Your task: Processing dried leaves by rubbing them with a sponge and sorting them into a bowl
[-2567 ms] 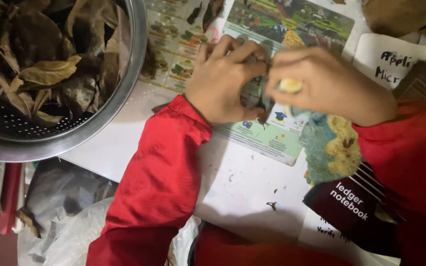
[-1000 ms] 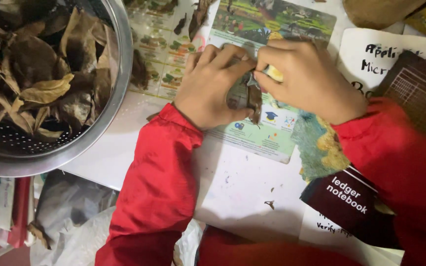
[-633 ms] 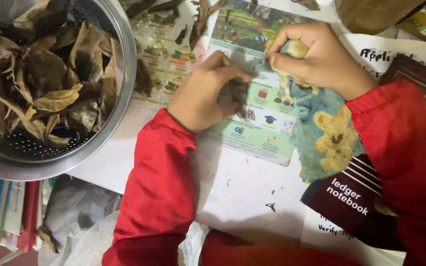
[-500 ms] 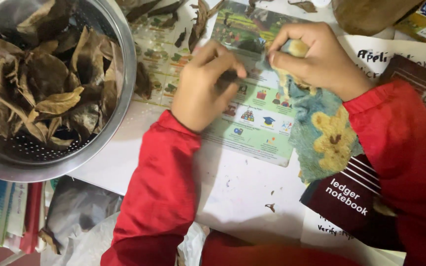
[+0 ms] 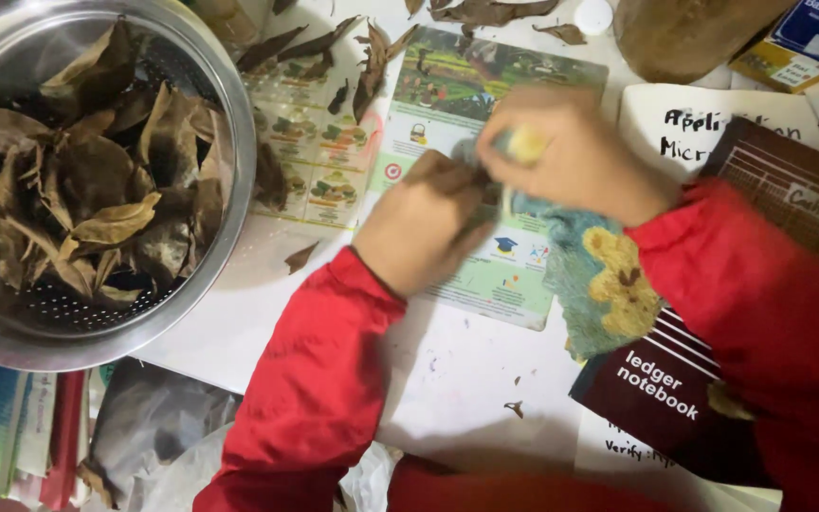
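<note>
Looking down on a white paper-covered tabletop (image 5: 239,313), cluttered, dim warm light; nothing of the room beyond it shows. Printed colourful picture sheets (image 5: 485,114) lie flat under the hands. Dry brown leaf scraps (image 5: 372,57) are scattered across the top edge of the sheets and one lies loose on the white surface near the bowl.

Left hand (image 5: 424,223), red sleeve, is curled narrow, fingers pinched on something small and dark at the sheet; too blurred to say what it is. Right hand (image 5: 571,152), red sleeve, is closed around a small pale yellowish object (image 5: 526,144) that pokes out between its fingers; blurred, kind unclear. Both hands touch each other over the middle of the picture sheets. A blue-green cloth with yellow flower pattern (image 5: 599,275) lies just under and beside the right wrist.

Around:
- large perforated steel colander bowl (image 5: 234,142) at left, full of dried brown curled leaves (image 5: 78,199), well apart from the hands
- dark maroon hardcover notebook (image 5: 665,398) lower right, partly under the right sleeve and the cloth
- white handwritten paper (image 5: 684,118) upper right
- brown rounded sack or pot (image 5: 684,33) at top edge, partly cropped
- stacked books and papers (image 5: 21,436) plus crumpled plastic bag (image 5: 154,427) below the table edge, lower left
</note>
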